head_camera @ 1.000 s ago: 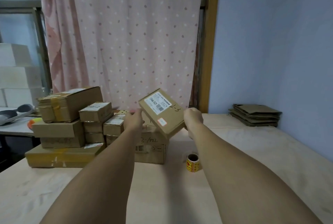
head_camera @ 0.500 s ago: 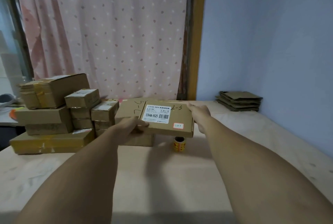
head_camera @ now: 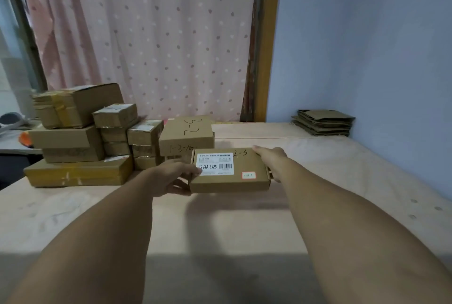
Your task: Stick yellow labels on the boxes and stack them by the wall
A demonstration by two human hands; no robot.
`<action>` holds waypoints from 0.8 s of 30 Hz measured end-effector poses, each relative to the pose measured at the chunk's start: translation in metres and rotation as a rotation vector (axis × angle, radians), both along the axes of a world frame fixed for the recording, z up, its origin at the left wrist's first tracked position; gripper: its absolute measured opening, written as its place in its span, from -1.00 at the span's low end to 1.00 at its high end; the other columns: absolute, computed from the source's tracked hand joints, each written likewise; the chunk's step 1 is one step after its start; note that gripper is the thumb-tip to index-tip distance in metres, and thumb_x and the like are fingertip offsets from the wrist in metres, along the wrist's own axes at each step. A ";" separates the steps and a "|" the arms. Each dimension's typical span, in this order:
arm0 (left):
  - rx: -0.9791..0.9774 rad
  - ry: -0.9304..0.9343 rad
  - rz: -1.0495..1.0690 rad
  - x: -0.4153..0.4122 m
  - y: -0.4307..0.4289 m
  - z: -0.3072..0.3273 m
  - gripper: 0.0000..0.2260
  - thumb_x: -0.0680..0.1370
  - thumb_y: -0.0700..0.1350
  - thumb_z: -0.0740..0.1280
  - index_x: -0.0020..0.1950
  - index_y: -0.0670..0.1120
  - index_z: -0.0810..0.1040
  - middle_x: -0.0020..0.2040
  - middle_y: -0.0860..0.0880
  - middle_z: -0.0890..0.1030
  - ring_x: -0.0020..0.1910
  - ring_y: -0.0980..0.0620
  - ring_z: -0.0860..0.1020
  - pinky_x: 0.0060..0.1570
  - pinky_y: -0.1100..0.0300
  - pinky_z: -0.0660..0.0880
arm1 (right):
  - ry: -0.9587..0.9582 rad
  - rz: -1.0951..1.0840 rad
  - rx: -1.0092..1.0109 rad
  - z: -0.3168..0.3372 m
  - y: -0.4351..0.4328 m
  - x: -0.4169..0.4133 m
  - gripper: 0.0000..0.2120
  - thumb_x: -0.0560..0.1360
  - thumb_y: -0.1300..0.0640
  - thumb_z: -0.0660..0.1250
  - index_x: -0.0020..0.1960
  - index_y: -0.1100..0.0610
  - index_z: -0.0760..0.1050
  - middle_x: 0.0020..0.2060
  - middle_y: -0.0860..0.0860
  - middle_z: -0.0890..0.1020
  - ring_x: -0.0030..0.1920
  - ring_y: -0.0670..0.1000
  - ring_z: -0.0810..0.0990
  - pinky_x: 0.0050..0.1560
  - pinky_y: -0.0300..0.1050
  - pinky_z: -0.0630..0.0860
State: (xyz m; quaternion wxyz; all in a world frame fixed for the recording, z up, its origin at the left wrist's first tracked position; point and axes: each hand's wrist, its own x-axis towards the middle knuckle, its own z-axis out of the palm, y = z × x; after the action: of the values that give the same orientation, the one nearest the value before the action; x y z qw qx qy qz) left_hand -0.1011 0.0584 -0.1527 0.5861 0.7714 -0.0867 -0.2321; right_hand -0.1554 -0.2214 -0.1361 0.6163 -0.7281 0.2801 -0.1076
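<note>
left hand point(head_camera: 175, 176) grips the flat box point(head_camera: 228, 182) at its left end, thumb on top; right hand point(head_camera: 271, 158) holds its right end, seemingly just above the table point(head_camera: 220, 225).

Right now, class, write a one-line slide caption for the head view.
Left hand and right hand hold a flat box, barcode label up, over the table beside stacked parcels.

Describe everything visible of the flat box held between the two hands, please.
The flat box is brown cardboard, closed, held level over the table. Its top bears a white barcode label, a small red-edged sticker and handwritten "2-3". The left hand grips its left edge, the right hand its right edge.
</note>
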 end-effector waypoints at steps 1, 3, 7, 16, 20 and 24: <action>0.043 0.007 0.001 -0.001 0.002 -0.004 -0.76 0.55 -0.15 0.46 0.18 -0.15 0.60 0.15 -0.27 0.64 0.04 -0.26 0.68 0.01 -0.08 0.67 | 0.042 0.024 -0.018 -0.004 0.000 -0.002 -0.57 0.49 -0.11 0.49 0.13 0.19 0.52 -0.02 0.15 0.70 -0.07 0.19 0.72 0.04 0.15 0.68; 0.117 0.007 0.021 -0.002 0.004 -0.012 -0.78 0.54 -0.15 0.47 0.16 -0.15 0.60 0.10 -0.28 0.65 0.02 -0.29 0.69 0.00 -0.12 0.67 | 0.101 0.080 -0.033 -0.010 0.003 -0.009 -0.73 0.53 0.01 0.44 0.07 0.19 0.52 -0.05 0.14 0.69 -0.10 0.15 0.70 -0.01 0.07 0.68; 0.198 0.026 0.040 0.000 0.001 -0.024 -0.69 0.51 -0.16 0.50 0.20 -0.25 0.58 0.04 -0.34 0.66 -0.14 -0.30 0.71 -0.06 -0.18 0.67 | 0.164 0.120 -0.085 -0.026 0.007 -0.013 -0.89 0.49 0.20 0.36 -0.03 0.19 0.47 -0.06 0.15 0.68 -0.09 0.12 0.70 0.02 0.01 0.65; 0.382 0.042 0.074 -0.002 -0.014 -0.042 -0.59 0.44 -0.19 0.57 0.17 -0.36 0.55 -0.04 -0.30 0.67 -0.29 -0.23 0.71 -0.30 -0.03 0.67 | 0.320 0.232 -0.365 -0.051 0.008 -0.006 -0.87 0.55 0.22 0.34 -0.12 0.16 0.40 -0.05 0.14 0.64 0.03 0.13 0.67 0.14 0.02 0.63; 0.429 0.067 0.026 0.006 -0.015 -0.038 -0.64 0.45 -0.16 0.56 0.14 -0.30 0.58 -0.02 -0.26 0.65 -0.26 -0.20 0.69 -0.19 -0.06 0.69 | 0.327 0.256 -0.543 -0.053 0.003 0.012 -0.92 0.54 0.16 0.33 -0.04 0.16 0.47 0.02 0.12 0.62 0.06 0.13 0.61 0.08 -0.03 0.57; 0.491 -0.033 0.005 0.018 -0.025 -0.037 -0.72 0.48 -0.17 0.46 0.15 -0.21 0.57 0.06 -0.19 0.62 -0.05 -0.14 0.66 -0.09 -0.06 0.69 | 0.217 0.235 -0.859 -0.056 0.006 0.030 -0.68 0.58 0.04 0.30 0.31 0.09 0.47 0.19 0.09 0.51 0.19 0.15 0.53 0.08 0.01 0.52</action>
State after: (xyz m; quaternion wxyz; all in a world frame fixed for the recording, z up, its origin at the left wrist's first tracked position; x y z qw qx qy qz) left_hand -0.0836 0.0338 -0.1894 0.3802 0.8945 -0.0353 -0.2324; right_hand -0.1253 -0.2149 -0.1917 0.2339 -0.9515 0.1884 -0.0664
